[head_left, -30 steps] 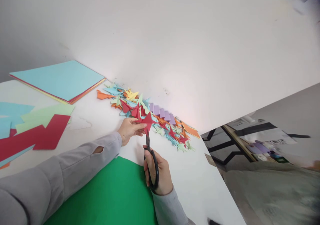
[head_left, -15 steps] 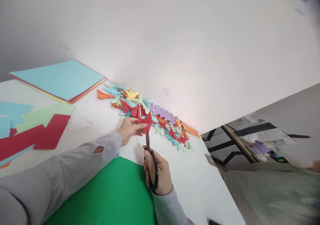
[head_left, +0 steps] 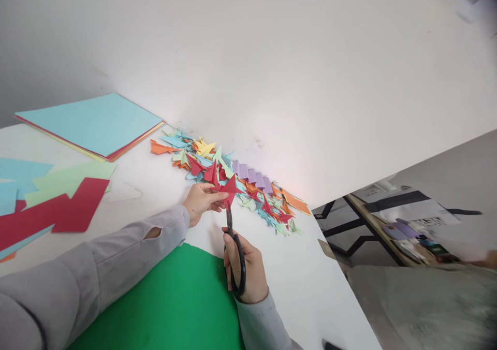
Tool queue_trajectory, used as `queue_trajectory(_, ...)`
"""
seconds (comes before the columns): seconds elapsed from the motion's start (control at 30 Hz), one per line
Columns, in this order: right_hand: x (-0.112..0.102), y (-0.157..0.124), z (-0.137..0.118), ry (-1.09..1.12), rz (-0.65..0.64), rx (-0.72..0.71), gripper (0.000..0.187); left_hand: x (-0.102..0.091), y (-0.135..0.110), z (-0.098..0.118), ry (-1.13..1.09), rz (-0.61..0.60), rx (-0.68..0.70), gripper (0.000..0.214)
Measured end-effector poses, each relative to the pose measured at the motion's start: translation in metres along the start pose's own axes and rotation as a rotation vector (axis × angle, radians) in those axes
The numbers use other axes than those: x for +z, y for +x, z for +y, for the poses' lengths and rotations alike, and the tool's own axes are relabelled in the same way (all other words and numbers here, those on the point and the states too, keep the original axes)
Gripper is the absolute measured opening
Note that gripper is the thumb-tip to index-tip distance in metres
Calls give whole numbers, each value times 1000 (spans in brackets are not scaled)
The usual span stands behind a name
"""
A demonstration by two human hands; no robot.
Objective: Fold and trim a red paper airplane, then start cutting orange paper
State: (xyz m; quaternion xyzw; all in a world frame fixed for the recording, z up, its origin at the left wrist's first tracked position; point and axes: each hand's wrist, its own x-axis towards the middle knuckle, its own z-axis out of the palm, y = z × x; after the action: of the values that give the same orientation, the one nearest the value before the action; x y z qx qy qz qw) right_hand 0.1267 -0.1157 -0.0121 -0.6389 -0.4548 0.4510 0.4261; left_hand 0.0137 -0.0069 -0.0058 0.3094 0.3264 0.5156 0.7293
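Between the fingers of my left hand (head_left: 201,201) is a folded red paper piece (head_left: 230,188) with pointed ends, raised above the white table. My right hand (head_left: 250,270) grips black-handled scissors (head_left: 230,223) with fingers in the loops. The blade tips meet the lower edge of the red paper; whether they are parted I cannot tell. Just behind lies a heap of small folded paper shapes (head_left: 205,150) in orange, blue, green, yellow and red. A row of purple folded pieces (head_left: 252,175) stands in it at the back.
A stack of coloured sheets (head_left: 93,122), blue on top, lies at the back left. Loose red paper (head_left: 83,205) and other cut sheets overlap on the left. A green sheet (head_left: 174,298) spreads under my forearms. The white table (head_left: 306,277) ends in a slanting edge on the right.
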Motion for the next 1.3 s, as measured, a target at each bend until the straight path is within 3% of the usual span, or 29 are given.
queue_trajectory(1.1, 1, -1, 1, -56, 13, -5, 66, -1, 1, 1, -34, 29, 9, 27)
queue_trajectory(1.2, -1, -1, 4, -128, 81, -118, 59, -2, 2, 2, -91, 57, -1, 23)
queue_trajectory(1.3, -6, 2, 6, -352, 295, -345, 53, -4, 4, 2, -150, 54, -4, 20)
